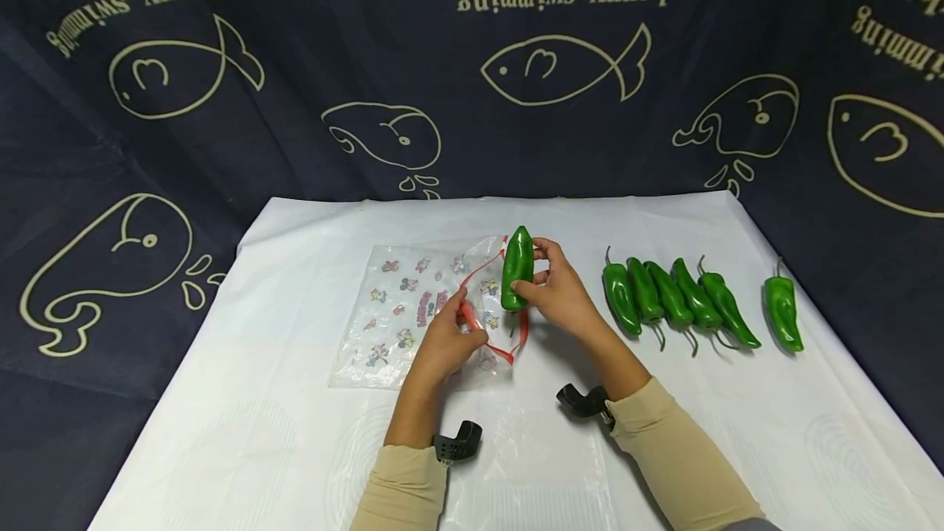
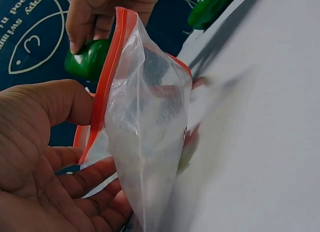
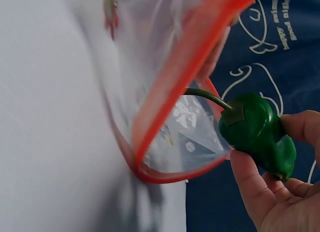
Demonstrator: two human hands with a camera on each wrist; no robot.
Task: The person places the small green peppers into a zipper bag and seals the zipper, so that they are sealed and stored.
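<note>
A clear plastic zip bag [image 1: 398,293] with a red zip edge and printed cartoon figures lies on the table, its mouth spread toward the right. My left hand [image 1: 445,342] pinches the bag's red rim between thumb and fingers, seen close in the left wrist view. My right hand [image 1: 564,295] grips a green pepper [image 1: 519,265] right at the bag mouth. In the right wrist view the pepper's stem [image 3: 202,93] points into the opening, while its body stays outside.
Several green peppers [image 1: 671,293] lie in a row right of the hands, and a lone pepper [image 1: 783,314] sits farther right. A white cloth [image 1: 221,416] covers the table. Behind it hangs a dark curtain [image 1: 442,39] with fish drawings.
</note>
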